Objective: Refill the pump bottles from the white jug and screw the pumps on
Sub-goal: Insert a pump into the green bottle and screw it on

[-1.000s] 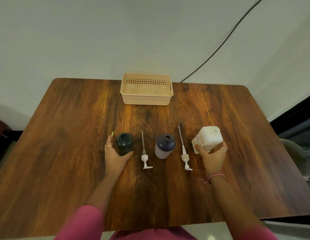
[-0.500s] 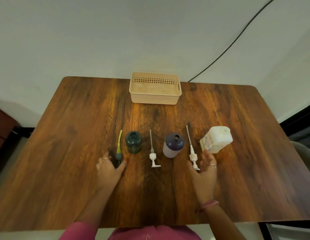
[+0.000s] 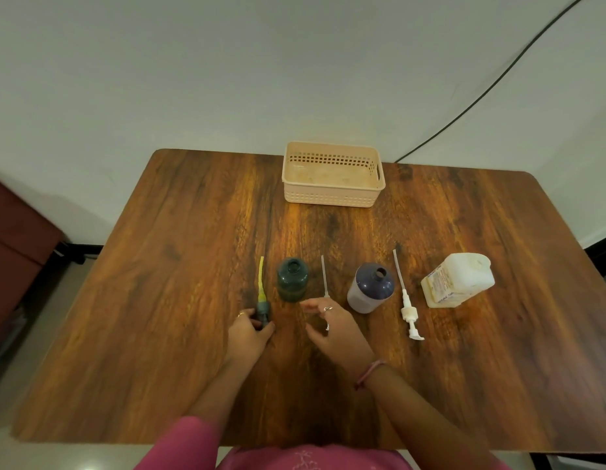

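Observation:
A dark green bottle (image 3: 292, 279) and a purple bottle (image 3: 371, 287) stand uncapped mid-table, with the white jug (image 3: 457, 279) to their right. A green pump with a yellow tube (image 3: 262, 296) lies left of the green bottle. My left hand (image 3: 249, 334) closes its fingers around that pump's head. A white pump (image 3: 324, 276) lies between the bottles. My right hand (image 3: 332, 329) covers its head with fingers loosely curled, and any grip is hidden. A second white pump (image 3: 408, 310) lies between the purple bottle and the jug.
A beige perforated basket (image 3: 332, 195) sits at the table's far edge by the wall. A black cable (image 3: 481, 96) runs down the wall behind it. The wooden table (image 3: 159, 300) ends close to my body.
My right hand has left the jug and moved left over the middle white pump. My left hand has let go of the green bottle and closed on the green pump. The camera view has shifted.

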A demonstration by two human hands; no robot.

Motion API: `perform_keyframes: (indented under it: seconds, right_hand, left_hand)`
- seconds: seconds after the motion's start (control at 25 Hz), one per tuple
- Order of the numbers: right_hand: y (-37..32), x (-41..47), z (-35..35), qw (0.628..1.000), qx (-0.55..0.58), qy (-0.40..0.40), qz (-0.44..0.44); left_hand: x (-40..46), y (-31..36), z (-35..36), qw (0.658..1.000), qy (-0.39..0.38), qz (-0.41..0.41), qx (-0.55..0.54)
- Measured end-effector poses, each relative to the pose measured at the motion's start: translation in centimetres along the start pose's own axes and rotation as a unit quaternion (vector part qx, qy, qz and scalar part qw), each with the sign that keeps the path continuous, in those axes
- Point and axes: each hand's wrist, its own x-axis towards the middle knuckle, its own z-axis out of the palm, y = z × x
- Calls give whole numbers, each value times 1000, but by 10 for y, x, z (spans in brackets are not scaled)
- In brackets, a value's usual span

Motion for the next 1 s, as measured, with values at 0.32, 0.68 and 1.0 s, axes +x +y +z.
perform_keyframes:
  seconds: [0.32, 0.68, 1.0]
  right_hand:
    - [-17, 54, 21, 967, -152, -135, -153]
    - [-54, 80, -9, 961, -55, -61, -265]
    - [-69, 85, -68, 928, 339, 146, -61]
  left_hand:
    - [-17, 1, -22, 936, -31, -98, -336]
    - [-65, 52, -75, 921, -134, 70, -358]
    - [-1, 41, -35, 989, -65, 119, -61]
